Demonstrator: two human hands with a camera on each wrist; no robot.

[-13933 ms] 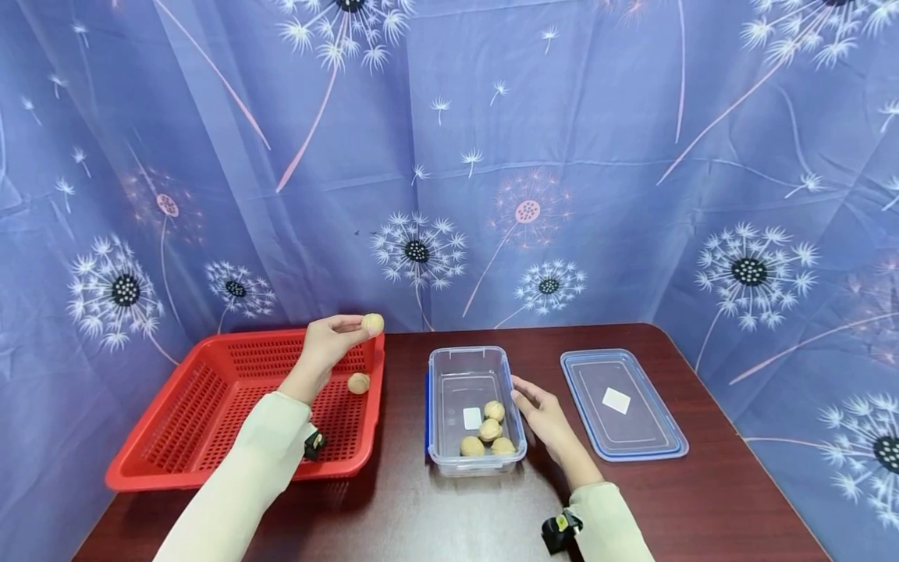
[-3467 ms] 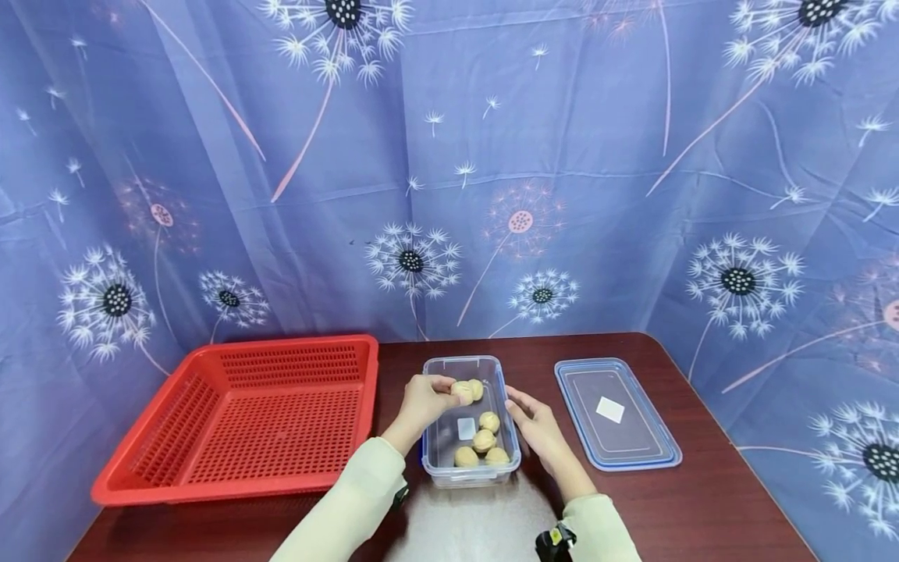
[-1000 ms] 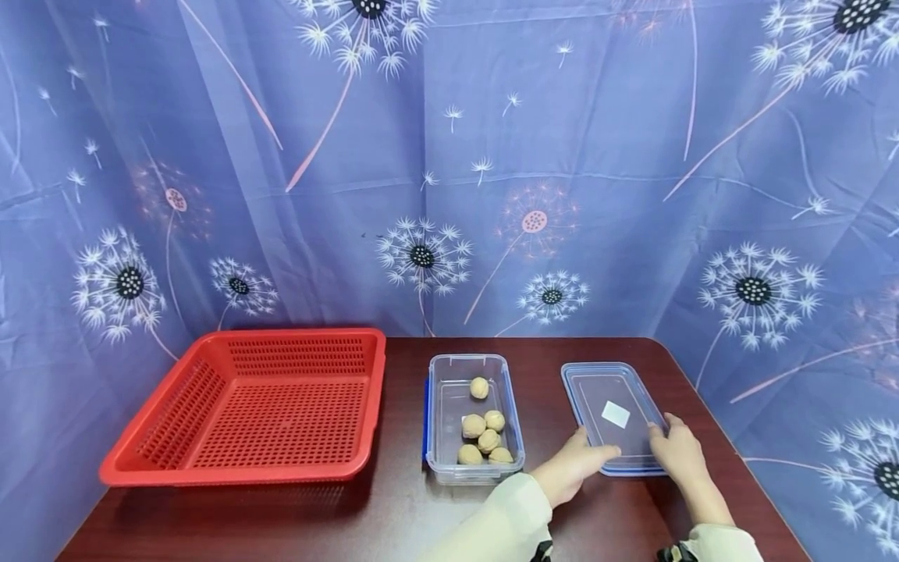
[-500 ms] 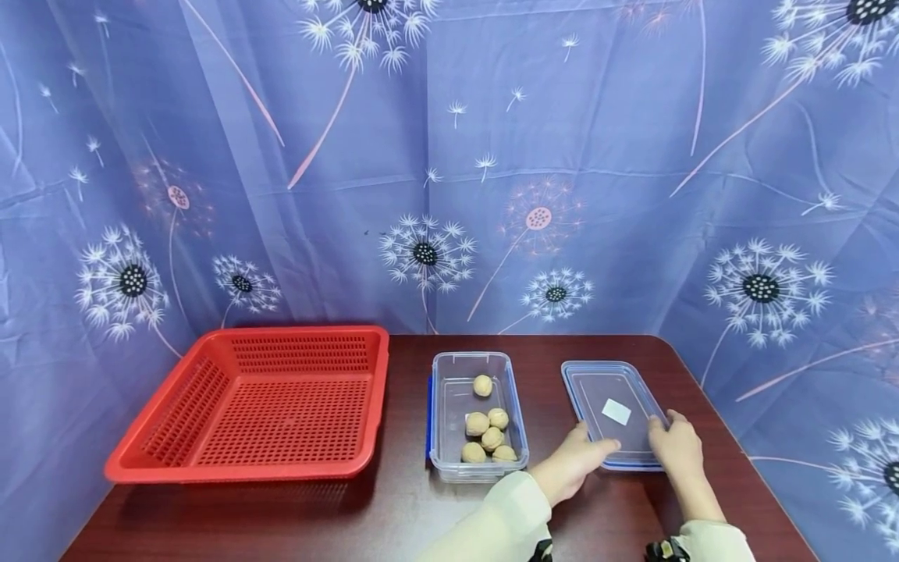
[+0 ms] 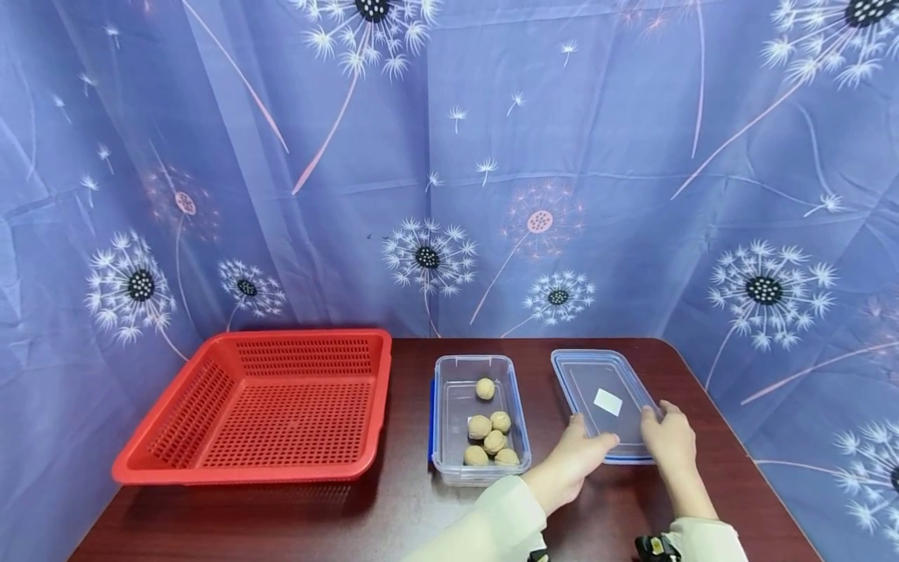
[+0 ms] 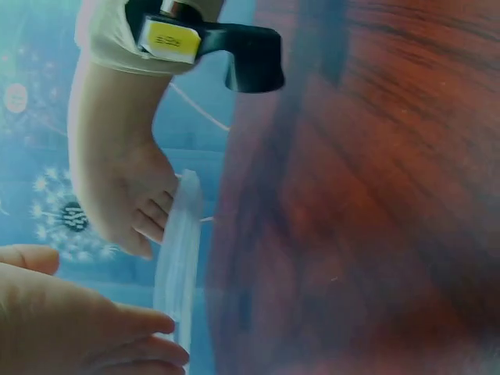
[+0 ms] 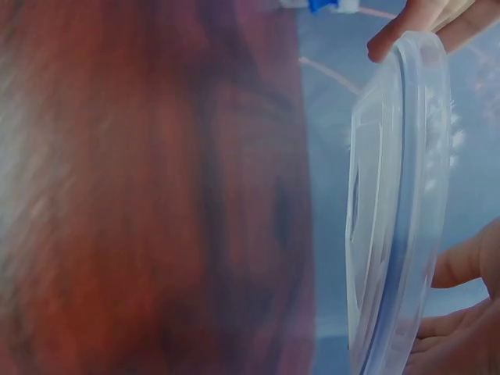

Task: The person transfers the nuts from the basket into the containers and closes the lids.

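My left hand [image 5: 570, 462] and right hand [image 5: 672, 446] hold the clear, blue-edged plastic lid [image 5: 593, 382] by its near end, one at each side, thumbs on top. Both wrist views show this lid [image 7: 391, 226] edge-on, and it looks raised off the tabletop. A white square sticker [image 5: 607, 402] marks its middle. Left of the hands stands an open clear plastic box [image 5: 474, 360] with a blue flap on its left side. Several walnuts [image 5: 480, 426] lie inside, most of them near the front end and one farther back. The fingers under the lid are mostly hidden in the head view.
A red perforated plastic basket [image 5: 246, 474] stands on the left of the dark wooden table [image 5: 414, 531], with nothing visible inside. A blue dandelion-print curtain [image 5: 477, 117] hangs behind the table and along both sides.
Earlier the left hand moved walnuts from the red basket into the box. Both hands then went to the lid, which has shifted slightly left and away over the last half second.
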